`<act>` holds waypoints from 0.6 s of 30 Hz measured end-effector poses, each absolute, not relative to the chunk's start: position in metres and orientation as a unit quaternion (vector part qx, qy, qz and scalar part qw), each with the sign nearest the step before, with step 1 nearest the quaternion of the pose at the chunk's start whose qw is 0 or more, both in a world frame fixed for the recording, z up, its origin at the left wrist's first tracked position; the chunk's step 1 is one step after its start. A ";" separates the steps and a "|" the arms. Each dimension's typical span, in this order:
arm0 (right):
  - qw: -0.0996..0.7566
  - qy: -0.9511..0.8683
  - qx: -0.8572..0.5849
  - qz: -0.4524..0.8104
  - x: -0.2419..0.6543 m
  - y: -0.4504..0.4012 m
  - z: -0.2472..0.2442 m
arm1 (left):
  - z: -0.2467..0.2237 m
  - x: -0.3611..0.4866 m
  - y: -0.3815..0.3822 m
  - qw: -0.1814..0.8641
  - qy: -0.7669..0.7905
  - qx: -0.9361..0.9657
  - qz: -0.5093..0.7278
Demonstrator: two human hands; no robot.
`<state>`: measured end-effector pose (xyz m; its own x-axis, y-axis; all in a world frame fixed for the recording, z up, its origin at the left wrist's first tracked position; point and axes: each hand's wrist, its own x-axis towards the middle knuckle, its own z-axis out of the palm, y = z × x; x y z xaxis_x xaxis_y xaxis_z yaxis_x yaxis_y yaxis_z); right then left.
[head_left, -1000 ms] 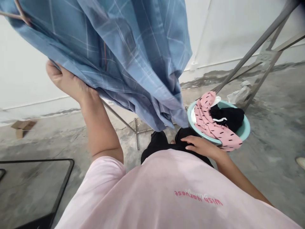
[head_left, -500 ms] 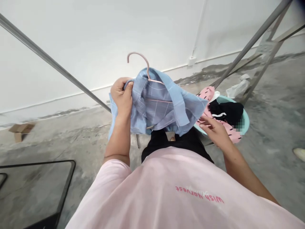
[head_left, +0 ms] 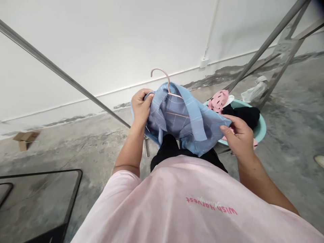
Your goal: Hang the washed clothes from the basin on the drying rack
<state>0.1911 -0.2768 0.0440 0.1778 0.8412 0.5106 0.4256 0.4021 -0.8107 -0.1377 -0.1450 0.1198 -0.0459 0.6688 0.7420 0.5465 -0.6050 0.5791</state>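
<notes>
A blue checked shirt (head_left: 198, 118) hangs on a pale pink clothes hanger (head_left: 168, 81) in front of my legs. The hanger's hook sticks up out of the collar, and its thin bars show inside the open front. My left hand (head_left: 141, 105) is closed on the shirt's shoulder at the left. At the other side, my right hand (head_left: 238, 135) pinches the shirt's right shoulder edge between thumb and fingers. Most of the hanger's arms are hidden under the cloth.
Right of the shirt, a light-green basin (head_left: 262, 126) holds black clothing (head_left: 244, 114) and pink patterned cloth (head_left: 218, 101). Metal poles (head_left: 63, 76) slant along both sides. A cardboard box (head_left: 26, 139) and a black-edged frame (head_left: 73, 195) are at the left. A white bag (head_left: 254, 89) lies behind the basin.
My right hand has come up from beside the basin and taken hold of the shirt's right edge. The shirt, hanger and left hand have shifted slightly right and down.
</notes>
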 end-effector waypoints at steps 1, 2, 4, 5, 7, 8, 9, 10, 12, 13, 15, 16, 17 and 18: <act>0.564 -0.613 -0.522 0.183 0.190 -0.278 0.045 | 0.121 -0.137 -0.147 0.056 0.440 0.692 0.570; 0.562 -0.609 -0.527 0.188 0.190 -0.279 0.045 | 0.121 -0.136 -0.149 0.058 0.435 0.696 0.569; 0.562 -0.604 -0.529 0.199 0.190 -0.281 0.048 | 0.123 -0.135 -0.153 0.063 0.426 0.701 0.569; 0.564 -0.608 -0.524 0.198 0.190 -0.281 0.051 | 0.124 -0.134 -0.154 0.064 0.425 0.702 0.568; 0.561 -0.635 -0.499 0.181 0.192 -0.281 0.062 | 0.127 -0.132 -0.157 0.062 0.430 0.706 0.560; 0.546 -0.659 -0.486 0.177 0.193 -0.280 0.069 | 0.128 -0.130 -0.159 0.060 0.433 0.711 0.551; 0.517 -0.690 -0.472 0.183 0.195 -0.280 0.076 | 0.130 -0.128 -0.161 0.058 0.435 0.717 0.541; 0.476 -0.724 -0.456 0.203 0.196 -0.280 0.083 | 0.131 -0.126 -0.163 0.056 0.436 0.724 0.531; 0.377 -0.780 -0.400 0.300 0.199 -0.280 0.095 | 0.134 -0.121 -0.168 0.052 0.435 0.742 0.507; 0.327 -0.794 -0.356 0.368 0.199 -0.281 0.098 | 0.136 -0.118 -0.170 0.051 0.431 0.753 0.495; 0.255 -0.790 -0.258 0.494 0.198 -0.284 0.099 | 0.137 -0.113 -0.174 0.056 0.417 0.778 0.467; 0.232 -0.776 -0.220 0.544 0.196 -0.287 0.097 | 0.138 -0.111 -0.176 0.061 0.407 0.790 0.454; 0.227 -0.760 -0.200 0.575 0.194 -0.290 0.094 | 0.138 -0.109 -0.177 0.067 0.397 0.801 0.443; 0.240 -0.742 -0.200 0.593 0.192 -0.293 0.090 | 0.139 -0.107 -0.178 0.074 0.384 0.809 0.439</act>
